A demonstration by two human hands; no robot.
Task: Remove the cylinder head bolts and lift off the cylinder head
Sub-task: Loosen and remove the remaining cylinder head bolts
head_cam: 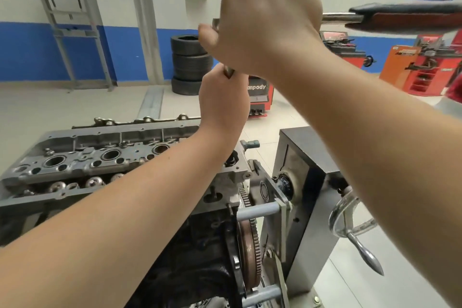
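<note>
Nearest to me, two bare forearms reach up and away over the engine. Low between them sits the toothed flywheel (248,245) on the end of the block, bolted to a grey engine stand (303,182) with a chrome crank handle (355,227) hanging off its right side.

A little further in lies the cylinder head (100,157), still seated on top of the block, its open top face showing round bores and valve gear. It sits well below both hands and mostly to their left; neither hand touches it.

Above the head's right end, the left hand (223,100) is curled closed around a slim dark metal shaft (228,73), only a short stub of which shows at the top of the fist. Directly over it the right hand (270,25) is clenched around the head of a ratchet wrench (400,17), whose steel bar and black-and-red grip stick out to the right. The fingers of both hands are wrapped tight, seen from the back (what exactly sits under the right palm is hidden, and whether the shaft reaches a bolt I cannot tell).

Beyond them, a stack of tyres (191,62) stands on the floor by the blue-and-white wall, with red and orange workshop machines (425,67) off to the right
</note>
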